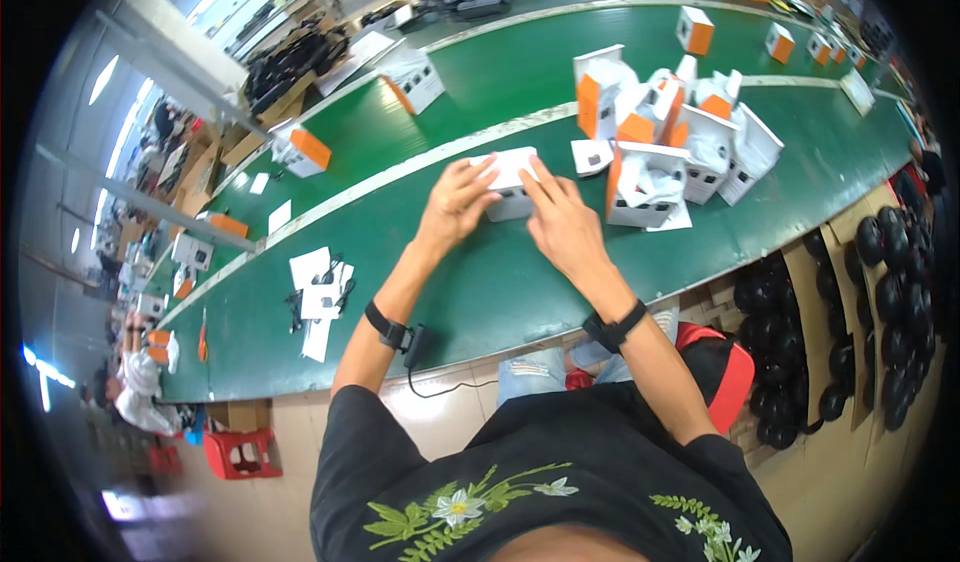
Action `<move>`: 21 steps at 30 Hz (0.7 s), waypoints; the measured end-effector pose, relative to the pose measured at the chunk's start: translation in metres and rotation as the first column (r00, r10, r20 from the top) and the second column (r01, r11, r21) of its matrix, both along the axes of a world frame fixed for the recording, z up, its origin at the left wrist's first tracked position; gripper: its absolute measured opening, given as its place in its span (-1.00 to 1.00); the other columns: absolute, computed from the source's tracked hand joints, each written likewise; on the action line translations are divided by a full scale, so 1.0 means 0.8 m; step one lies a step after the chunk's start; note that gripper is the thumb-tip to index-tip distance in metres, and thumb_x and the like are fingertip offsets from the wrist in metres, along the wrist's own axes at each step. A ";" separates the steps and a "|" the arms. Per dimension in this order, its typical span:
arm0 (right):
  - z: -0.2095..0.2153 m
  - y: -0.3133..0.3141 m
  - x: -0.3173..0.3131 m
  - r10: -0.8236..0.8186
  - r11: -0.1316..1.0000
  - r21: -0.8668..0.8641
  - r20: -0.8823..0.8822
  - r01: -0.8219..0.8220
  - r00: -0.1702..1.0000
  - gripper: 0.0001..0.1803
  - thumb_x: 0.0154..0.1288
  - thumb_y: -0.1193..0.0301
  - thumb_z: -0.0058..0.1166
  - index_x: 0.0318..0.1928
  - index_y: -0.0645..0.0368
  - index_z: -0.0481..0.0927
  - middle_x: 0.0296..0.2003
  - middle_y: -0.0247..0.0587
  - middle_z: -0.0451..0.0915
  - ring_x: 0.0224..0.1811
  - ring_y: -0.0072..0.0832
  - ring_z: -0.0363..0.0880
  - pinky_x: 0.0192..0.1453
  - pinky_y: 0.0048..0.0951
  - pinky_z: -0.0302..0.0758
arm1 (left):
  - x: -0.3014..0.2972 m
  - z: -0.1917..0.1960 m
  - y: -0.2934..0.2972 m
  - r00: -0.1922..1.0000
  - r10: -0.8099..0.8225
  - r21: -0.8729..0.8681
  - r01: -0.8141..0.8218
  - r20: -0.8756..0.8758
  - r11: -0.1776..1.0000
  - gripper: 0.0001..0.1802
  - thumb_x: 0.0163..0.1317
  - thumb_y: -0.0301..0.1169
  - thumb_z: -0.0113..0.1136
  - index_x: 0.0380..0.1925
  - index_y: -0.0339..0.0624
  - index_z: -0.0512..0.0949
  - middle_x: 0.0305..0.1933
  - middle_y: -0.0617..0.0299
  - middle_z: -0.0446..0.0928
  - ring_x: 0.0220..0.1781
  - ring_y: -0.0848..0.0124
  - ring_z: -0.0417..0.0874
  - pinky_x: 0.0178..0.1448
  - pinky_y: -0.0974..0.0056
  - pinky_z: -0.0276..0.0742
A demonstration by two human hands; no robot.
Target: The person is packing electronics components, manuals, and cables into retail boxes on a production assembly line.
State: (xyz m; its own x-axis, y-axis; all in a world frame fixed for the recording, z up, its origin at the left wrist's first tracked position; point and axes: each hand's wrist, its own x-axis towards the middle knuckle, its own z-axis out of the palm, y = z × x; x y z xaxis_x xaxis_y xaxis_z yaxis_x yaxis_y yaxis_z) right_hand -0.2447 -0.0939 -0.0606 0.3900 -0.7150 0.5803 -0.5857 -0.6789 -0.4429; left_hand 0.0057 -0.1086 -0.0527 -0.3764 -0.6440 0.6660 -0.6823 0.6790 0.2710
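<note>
A small white box (511, 208) sits on the green table in front of me, its top closed or nearly so. My left hand (455, 207) is closed around its left side, with fingers on the top edge. My right hand (566, 224) presses from the right, fingertips on the lid and the side. A white card or booklet (591, 157) with a dark picture lies just right of the box. Beyond it stand several opened white-and-orange boxes (648, 182) with white wrapped contents sticking out.
At my left lie white leaflets with black cables (321, 302). A conveyor belt (480, 72) beyond the pale rail carries more boxes, one of them a white-and-orange box (412, 80). Cartons of round black items (885, 292) stand at the right. A red stool (242, 453) is at the lower left.
</note>
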 end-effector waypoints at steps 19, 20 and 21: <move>-0.099 0.126 -0.076 -0.032 0.992 0.118 -0.045 0.037 0.998 -0.32 0.32 0.40 0.31 0.44 0.32 0.59 0.46 0.16 0.57 0.54 0.08 0.54 0.64 -0.03 0.51 | -0.172 -0.056 -0.605 0.912 0.272 -0.071 -0.307 -0.308 0.949 -0.59 0.36 -0.08 0.55 0.15 0.13 0.88 0.39 -0.02 0.59 0.33 -0.04 0.57 0.36 -0.10 0.59; -0.122 0.123 -0.083 -0.032 0.998 0.059 -0.037 0.034 0.999 -0.33 0.32 0.38 0.32 0.43 0.34 0.58 0.45 0.17 0.56 0.55 0.07 0.53 0.65 -0.03 0.50 | -0.216 -0.072 -0.591 0.912 0.369 -0.137 -0.394 -0.178 0.909 -0.50 0.34 -0.03 0.56 0.24 0.19 0.84 0.44 0.01 0.52 0.36 -0.09 0.53 0.33 -0.11 0.64; -0.126 0.124 -0.083 -0.086 0.996 -0.009 -0.072 0.086 0.994 -0.25 0.25 0.35 0.40 0.47 0.22 0.57 0.47 0.04 0.57 0.54 0.03 0.56 0.63 -0.05 0.54 | -0.225 -0.068 -0.585 0.920 0.383 -0.122 -0.392 -0.087 0.912 -0.46 0.34 0.00 0.55 0.30 0.21 0.80 0.50 0.06 0.46 0.34 -0.10 0.53 0.32 -0.11 0.65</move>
State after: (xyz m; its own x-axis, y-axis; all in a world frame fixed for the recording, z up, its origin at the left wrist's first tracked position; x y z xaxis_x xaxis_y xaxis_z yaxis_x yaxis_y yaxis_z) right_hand -0.3110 0.0050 -0.1613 0.3684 -0.7444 0.5569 -0.6723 -0.6271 -0.3935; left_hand -0.1742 -0.5764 -0.1068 -0.0722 -0.6340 0.7699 -0.8844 0.3976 0.2445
